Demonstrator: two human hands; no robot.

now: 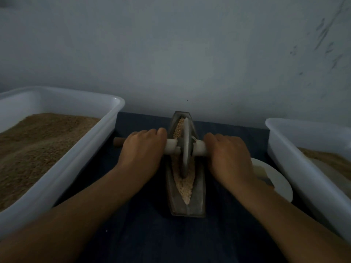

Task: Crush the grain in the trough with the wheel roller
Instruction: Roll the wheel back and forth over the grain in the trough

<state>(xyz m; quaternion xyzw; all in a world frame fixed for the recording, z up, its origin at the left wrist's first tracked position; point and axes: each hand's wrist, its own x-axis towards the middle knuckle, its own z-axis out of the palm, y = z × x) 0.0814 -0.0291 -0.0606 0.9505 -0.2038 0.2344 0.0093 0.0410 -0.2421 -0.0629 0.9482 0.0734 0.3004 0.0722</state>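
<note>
I am pressing the wheel roller (pixel 185 147) down into the trough (pixel 185 204), which is sitting on the dark surface (pixel 152 234) between two white tubs. My left hand (pixel 141 149) and right hand (pixel 229 154) are each curling around one end of its handle. The grain (pixel 184 188) is lying along the trough, some looking whole, so I think I am mid-crush and next needing to roll toward me, pushing evenly

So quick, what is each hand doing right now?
Left hand: grips the left end of the wheel roller's axle.
Right hand: grips the right end.
</note>
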